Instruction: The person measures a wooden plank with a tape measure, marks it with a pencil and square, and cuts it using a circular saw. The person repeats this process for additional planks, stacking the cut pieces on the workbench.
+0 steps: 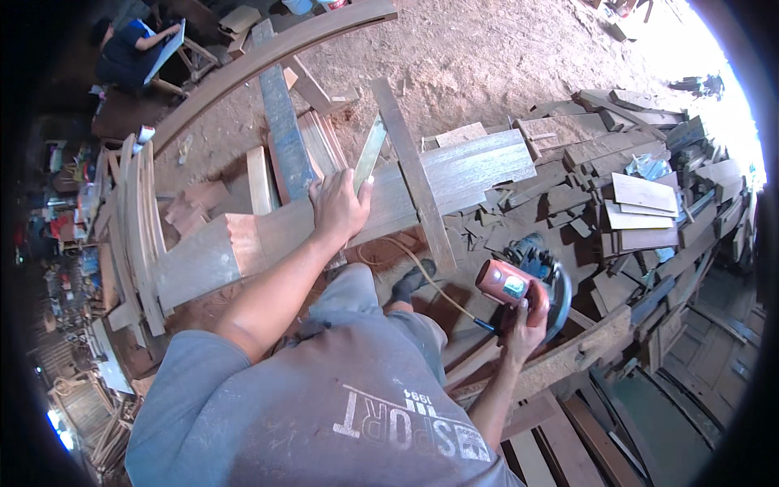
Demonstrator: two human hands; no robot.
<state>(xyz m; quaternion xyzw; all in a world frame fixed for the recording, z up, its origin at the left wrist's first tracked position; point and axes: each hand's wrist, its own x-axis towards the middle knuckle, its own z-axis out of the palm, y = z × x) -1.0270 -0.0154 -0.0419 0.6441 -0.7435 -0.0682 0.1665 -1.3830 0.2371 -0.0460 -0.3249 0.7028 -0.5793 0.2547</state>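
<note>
A long grey-brown wooden board lies across in front of me. Over it, at a slant, rests a dark narrow wooden strip. A pale thin strip meets this near its far end. My left hand is above the board, with the pale strip between its thumb and fingers. Off to the right, my right hand grips a circular saw with a red motor housing and a round metal guard. The saw is held apart from the board. A yellowish cord runs from it toward my feet.
Offcuts and planks are heaped at the right. A blue-stained beam and a long curved plank lie beyond the board. Upright boards stand at the left. Sawdust covers the floor. Another person works at the far left.
</note>
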